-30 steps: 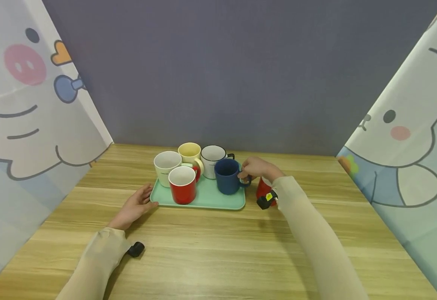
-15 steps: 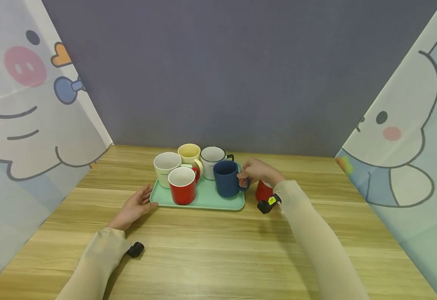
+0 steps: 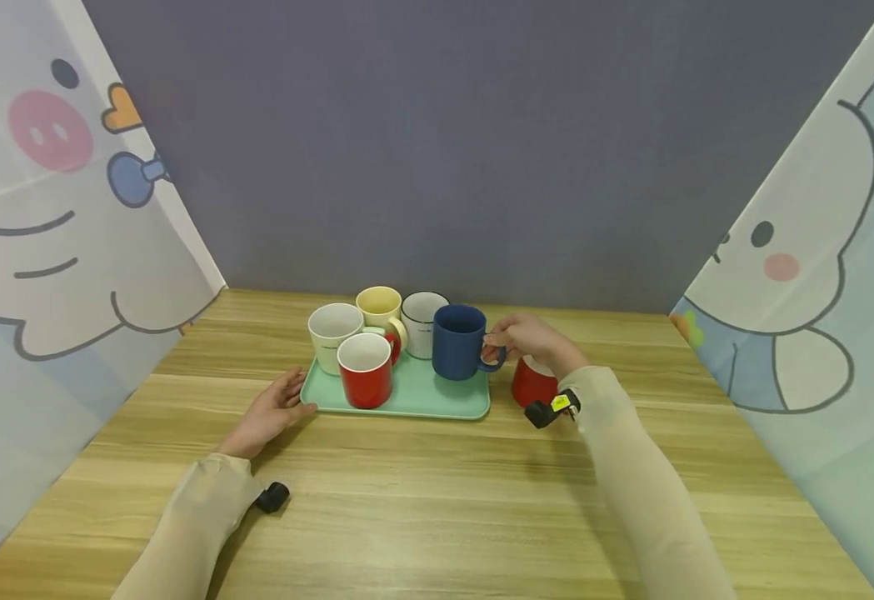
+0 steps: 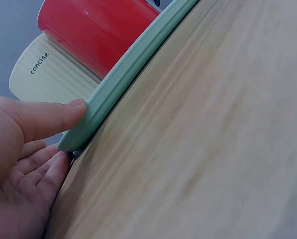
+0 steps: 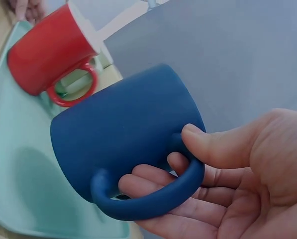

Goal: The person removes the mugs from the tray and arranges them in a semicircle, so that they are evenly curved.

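My right hand (image 3: 522, 340) holds a dark blue mug (image 5: 126, 132) by its handle, thumb on top and fingers through the loop. The mug hangs upright over the right part of a mint green tray (image 3: 429, 404), its shadow showing on the tray in the right wrist view. At the tray's front left corner my left hand (image 3: 275, 412) grips the edge, thumb on the front side and fingers round the left side. Standing on the tray are a red mug (image 3: 366, 383), a cream mug (image 4: 51, 74), a yellow mug (image 3: 380, 304) and a white mug with a black rim (image 3: 417, 325).
Another red mug (image 3: 532, 385) stands on the wooden table (image 3: 407, 508) just right of the tray, partly covered by the right wrist and its camera. A grey panel (image 3: 437, 150) rises behind the table, with cartoon-printed sheets at both sides.
The blue mug has risen off the tray in my right hand, moving slightly right and now overlapping the white mug's handle. My left hand has stayed at the tray corner.
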`<move>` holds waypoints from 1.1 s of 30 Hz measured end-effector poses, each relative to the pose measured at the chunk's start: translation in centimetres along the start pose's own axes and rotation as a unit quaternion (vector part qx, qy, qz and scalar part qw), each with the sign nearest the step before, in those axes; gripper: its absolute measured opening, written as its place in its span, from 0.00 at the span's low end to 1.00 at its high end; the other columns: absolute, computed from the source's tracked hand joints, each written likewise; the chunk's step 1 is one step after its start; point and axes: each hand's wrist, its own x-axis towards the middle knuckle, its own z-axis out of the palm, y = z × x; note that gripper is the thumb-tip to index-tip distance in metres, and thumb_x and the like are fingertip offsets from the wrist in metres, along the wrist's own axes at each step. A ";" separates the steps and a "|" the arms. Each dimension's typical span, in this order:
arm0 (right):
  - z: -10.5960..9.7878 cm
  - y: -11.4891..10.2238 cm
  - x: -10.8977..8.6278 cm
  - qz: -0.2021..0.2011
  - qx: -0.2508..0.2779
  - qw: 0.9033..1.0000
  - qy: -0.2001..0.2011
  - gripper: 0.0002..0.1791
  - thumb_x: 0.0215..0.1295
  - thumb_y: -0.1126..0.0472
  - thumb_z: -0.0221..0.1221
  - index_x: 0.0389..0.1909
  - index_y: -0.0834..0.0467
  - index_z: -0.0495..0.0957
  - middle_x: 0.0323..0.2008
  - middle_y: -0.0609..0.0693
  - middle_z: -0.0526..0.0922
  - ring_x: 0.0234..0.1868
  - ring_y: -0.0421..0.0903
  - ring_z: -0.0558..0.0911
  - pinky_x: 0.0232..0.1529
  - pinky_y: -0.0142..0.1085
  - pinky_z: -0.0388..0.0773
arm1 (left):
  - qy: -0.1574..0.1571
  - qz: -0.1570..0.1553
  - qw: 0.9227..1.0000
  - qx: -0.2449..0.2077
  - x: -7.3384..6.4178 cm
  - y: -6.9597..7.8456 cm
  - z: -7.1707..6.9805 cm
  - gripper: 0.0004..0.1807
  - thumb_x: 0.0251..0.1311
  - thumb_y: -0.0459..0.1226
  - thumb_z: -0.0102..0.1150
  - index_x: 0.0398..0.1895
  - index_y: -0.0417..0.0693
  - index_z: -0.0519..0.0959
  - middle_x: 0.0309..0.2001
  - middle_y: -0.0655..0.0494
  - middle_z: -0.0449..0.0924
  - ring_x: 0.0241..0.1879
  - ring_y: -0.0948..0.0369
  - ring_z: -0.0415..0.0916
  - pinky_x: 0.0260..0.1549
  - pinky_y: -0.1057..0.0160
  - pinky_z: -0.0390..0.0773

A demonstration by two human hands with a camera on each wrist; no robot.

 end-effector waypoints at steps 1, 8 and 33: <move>-0.2 -0.1 -0.2 -0.004 0.001 1.000 0.003 0.13 0.74 0.66 0.54 0.44 0.75 0.77 0.39 0.60 0.87 0.42 0.53 0.86 0.51 0.45 0.83 | -0.001 0.000 1.000 0.000 0.0 0.0 0.0 0.44 0.66 0.27 0.59 0.75 0.23 0.41 0.71 0.23 0.50 0.70 0.33 0.53 0.68 0.50 0.63; -1.2 -0.6 -0.8 -0.012 0.014 0.999 0.034 0.15 0.73 0.66 0.55 0.45 0.77 0.78 0.39 0.61 0.87 0.43 0.53 0.87 0.47 0.43 0.84 | 0.002 -0.002 1.000 0.000 -0.1 0.1 0.0 0.43 0.66 0.26 0.58 0.74 0.22 0.41 0.71 0.22 0.51 0.70 0.33 0.53 0.68 0.51 0.63; -5.0 -0.1 -2.1 -0.036 0.057 0.985 0.159 0.18 0.75 0.65 0.54 0.50 0.80 0.73 0.37 0.59 0.87 0.36 0.43 0.87 0.55 0.47 0.81 | -0.003 -0.005 1.000 0.000 0.0 0.0 0.0 0.44 0.66 0.26 0.58 0.75 0.23 0.40 0.72 0.23 0.50 0.71 0.33 0.53 0.68 0.49 0.62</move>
